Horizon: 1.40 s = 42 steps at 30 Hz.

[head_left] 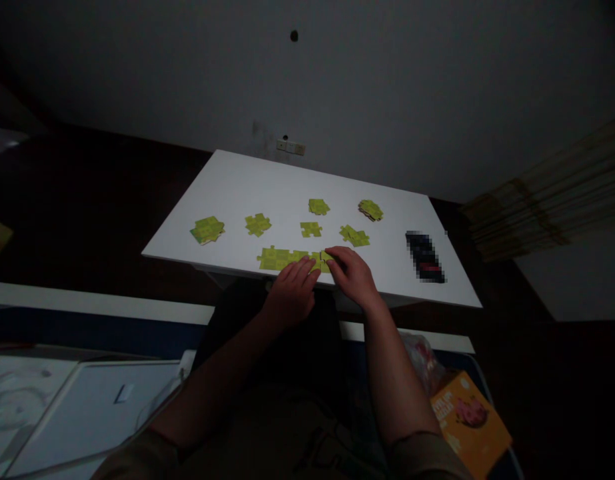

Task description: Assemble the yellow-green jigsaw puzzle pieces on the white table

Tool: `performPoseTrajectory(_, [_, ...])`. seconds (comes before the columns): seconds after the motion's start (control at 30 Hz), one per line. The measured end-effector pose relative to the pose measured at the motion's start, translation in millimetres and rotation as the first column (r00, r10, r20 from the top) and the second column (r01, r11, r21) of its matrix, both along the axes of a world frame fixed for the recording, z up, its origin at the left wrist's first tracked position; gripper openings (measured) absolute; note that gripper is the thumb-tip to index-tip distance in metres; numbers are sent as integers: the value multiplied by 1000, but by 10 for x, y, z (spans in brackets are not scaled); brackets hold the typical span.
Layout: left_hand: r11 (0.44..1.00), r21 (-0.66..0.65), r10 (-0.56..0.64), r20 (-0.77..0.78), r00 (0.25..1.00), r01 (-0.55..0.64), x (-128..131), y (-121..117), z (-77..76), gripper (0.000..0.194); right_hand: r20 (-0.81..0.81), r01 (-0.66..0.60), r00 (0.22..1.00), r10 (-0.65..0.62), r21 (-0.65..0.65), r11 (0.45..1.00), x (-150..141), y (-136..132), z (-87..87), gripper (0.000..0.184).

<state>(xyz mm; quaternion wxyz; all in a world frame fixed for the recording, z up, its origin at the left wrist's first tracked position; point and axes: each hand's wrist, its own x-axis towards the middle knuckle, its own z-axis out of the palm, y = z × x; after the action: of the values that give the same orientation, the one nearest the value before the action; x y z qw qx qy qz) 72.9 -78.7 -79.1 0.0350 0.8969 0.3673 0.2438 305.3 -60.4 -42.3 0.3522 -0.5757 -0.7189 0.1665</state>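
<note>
Yellow-green jigsaw strip (282, 259) under both hands at lower centre of frame: L hand (291, 293) spread flat on it, R hand (352, 277) fingertips pressed on end of strip, pinch unconfirmed. Loose pcs (310, 229) lie just above on white table (267, 187); blurred black item (425, 257) to right; orange booklet (467, 417) lower right, off table.

White tabletop (267, 187): yellow-green jigsaw pieces (311, 229) lying singly, two small stacks (207, 230) toward either end, joined row (282, 259) along near edge; blurred dark object (425, 257) at right.
</note>
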Motion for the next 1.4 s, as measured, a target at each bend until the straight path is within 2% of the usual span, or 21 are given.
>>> performPoseTrajectory(0.1, [1000,-1,2,-1,1000,-2,1,0,4,53,-70,34,997,-35,-6,999,20,-22,-6,39])
performPoseTrajectory(0.27, [1000,-6,0,8,1000,0,-1,8,-31,54,-210,159,964,-161,-28,987,80,-33,-27,55])
performPoseTrajectory(0.5, [1000,-6,-6,8,1000,6,-3,8,-34,56,-277,200,936,-216,-85,976,100,-31,-37,51])
performPoseTrajectory(0.7, [1000,-5,-6,9,1000,6,-6,7,-26,56,-297,203,930,-218,-79,976,101,-26,-61,50])
performPoseTrajectory(0.93, [1000,5,0,8,1000,0,-6,9,-28,54,-307,226,925,-224,-28,974,150,-23,-104,54])
performPoseTrajectory(1.1, [1000,-13,7,1,1000,-7,-5,9,-49,56,-399,285,874,-277,-41,958,130,-36,-80,62])
performPoseTrajectory(1.23, [1000,-11,4,2,1000,-4,-7,13,-53,54,-459,315,829,-319,-87,945,133,-25,-87,55])
performPoseTrajectory(1.4, [1000,-14,-9,0,1000,9,-11,15,-25,54,-456,327,831,-319,-64,943,156,-6,-124,47])
